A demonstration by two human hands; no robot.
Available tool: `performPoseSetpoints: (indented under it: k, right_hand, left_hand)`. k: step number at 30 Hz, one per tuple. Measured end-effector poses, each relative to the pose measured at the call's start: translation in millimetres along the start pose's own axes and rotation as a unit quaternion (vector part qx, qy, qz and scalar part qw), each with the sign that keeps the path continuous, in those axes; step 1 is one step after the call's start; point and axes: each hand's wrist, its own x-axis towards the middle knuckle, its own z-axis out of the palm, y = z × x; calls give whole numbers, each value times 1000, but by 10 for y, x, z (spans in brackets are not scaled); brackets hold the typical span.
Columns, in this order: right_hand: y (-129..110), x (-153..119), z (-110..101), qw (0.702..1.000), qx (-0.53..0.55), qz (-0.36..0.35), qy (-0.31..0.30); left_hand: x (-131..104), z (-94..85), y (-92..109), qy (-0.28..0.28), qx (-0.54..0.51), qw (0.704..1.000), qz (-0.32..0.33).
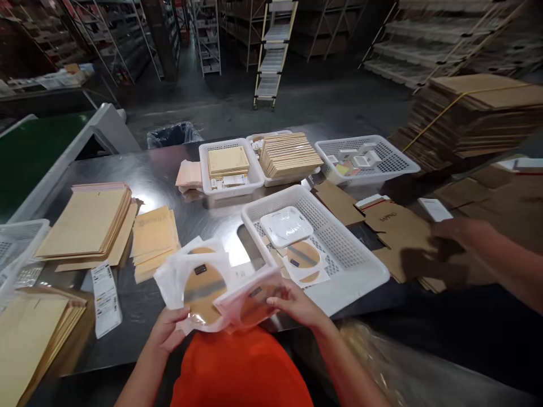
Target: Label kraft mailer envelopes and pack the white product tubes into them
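My left hand (170, 329) pinches the lower edge of a white sleeve (206, 291) with a round clear window, a tan disc and a small dark label. A pink translucent sleeve (254, 299) is gripped by my right hand (292, 304) and overlaps the white one. Both are held over the table's front edge. Just beyond my right hand, a white plastic basket (352, 243) holds a white rounded package (286, 226) and more round-window sleeves (303, 260).
Tan envelope stacks (89, 220) lie at left beside a label strip (106, 299). Small baskets (231, 186) stand at the back. Another person's hand (456, 232) reaches over flat cardboard (394, 226) at right. A tall cardboard stack (475, 124) stands behind.
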Motion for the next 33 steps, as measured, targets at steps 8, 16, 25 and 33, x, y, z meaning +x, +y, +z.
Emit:
performPoseSetpoints:
  k: [8, 16, 25, 33]
  right_hand:
    - [341, -14, 98, 970, 200, -13, 138]
    - [473, -20, 285, 937, 329, -29, 116]
    - [543, 22, 463, 930, 343, -12, 133]
    - [629, 17, 712, 953, 286, 16, 95]
  left_hand:
    - [-18, -50, 269, 93, -49, 993, 50]
    - [14, 63, 89, 57, -2, 995, 79]
    - [4, 259, -173, -28, 20, 999, 18]
    - [10, 269, -367, -30, 55, 998, 1]
